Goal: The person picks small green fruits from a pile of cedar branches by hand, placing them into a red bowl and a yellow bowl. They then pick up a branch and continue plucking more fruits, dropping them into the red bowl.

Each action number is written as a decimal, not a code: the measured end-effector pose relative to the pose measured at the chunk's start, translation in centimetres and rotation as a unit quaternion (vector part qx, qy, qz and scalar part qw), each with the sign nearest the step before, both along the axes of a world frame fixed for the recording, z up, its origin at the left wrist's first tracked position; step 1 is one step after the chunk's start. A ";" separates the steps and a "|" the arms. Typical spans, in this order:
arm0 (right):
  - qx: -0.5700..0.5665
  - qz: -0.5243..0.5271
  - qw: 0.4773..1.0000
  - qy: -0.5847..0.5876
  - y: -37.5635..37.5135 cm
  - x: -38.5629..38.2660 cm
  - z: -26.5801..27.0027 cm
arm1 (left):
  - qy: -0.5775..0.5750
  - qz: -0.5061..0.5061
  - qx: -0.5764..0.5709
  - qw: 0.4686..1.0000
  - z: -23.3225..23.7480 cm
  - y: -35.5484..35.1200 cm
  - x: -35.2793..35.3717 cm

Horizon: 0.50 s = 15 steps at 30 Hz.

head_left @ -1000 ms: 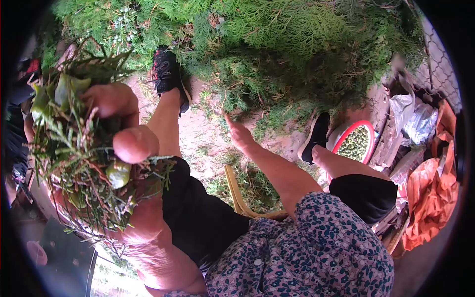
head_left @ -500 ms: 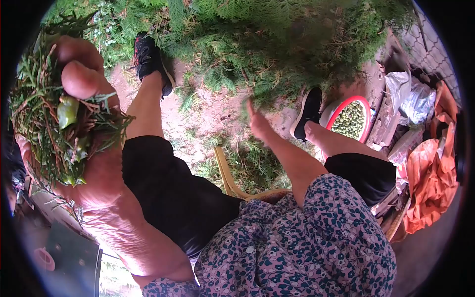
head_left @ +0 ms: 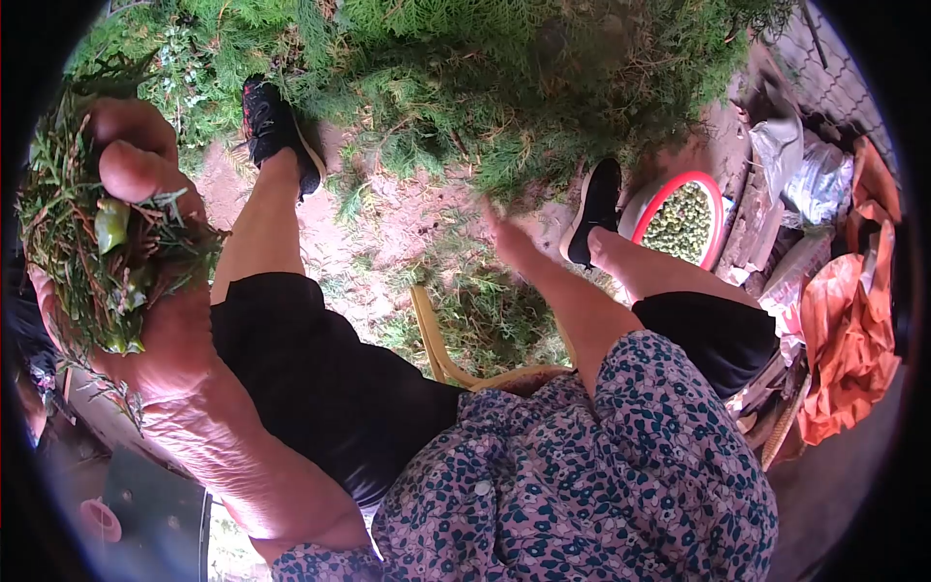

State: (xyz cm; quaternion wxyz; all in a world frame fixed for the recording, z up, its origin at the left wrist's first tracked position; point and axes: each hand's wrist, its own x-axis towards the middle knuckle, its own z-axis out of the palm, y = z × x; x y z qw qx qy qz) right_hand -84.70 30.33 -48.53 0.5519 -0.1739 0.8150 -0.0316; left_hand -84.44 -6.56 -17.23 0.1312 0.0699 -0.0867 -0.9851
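Observation:
Raised close to the camera at the left, my left hand has its fingers curled round a bunch of green and brown conifer sprigs. A pale green cone shows among the sprigs near the thumb or fingertips, with more green pieces lower in the bunch. My right hand is stretched forward over the ground between the legs, one finger extended and its tip blurred. Nothing shows in it; its other fingers are largely hidden. Cut conifer branches lie just beyond it.
A red-rimmed basin of small green cones stands beside the right shoe. Orange sheeting, plastic bags and wood pieces lie at the right. A yellow curved frame is between the legs, near loose sprigs.
My left hand with the sprigs appears slightly further left and lower. The view has tilted a little. My right hand keeps nearly the same place, its finger more blurred.

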 end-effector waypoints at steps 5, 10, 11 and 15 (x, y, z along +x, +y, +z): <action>-0.045 0.160 0.972 -0.168 5.5 8.3 1.3 | 0.023 -0.021 0.034 0.999 0.3 -0.7 -0.2; -0.187 -0.035 0.976 0.108 5.4 0.9 2.0 | -0.089 0.101 -0.022 0.991 0.8 0.5 0.1; -0.191 -0.110 0.968 0.122 5.3 -1.3 2.8 | -0.093 0.099 -0.060 0.989 0.7 0.6 0.4; -0.208 -0.426 0.877 0.079 3.2 -7.5 14.6 | -0.045 0.038 -0.036 0.998 -0.5 1.4 1.4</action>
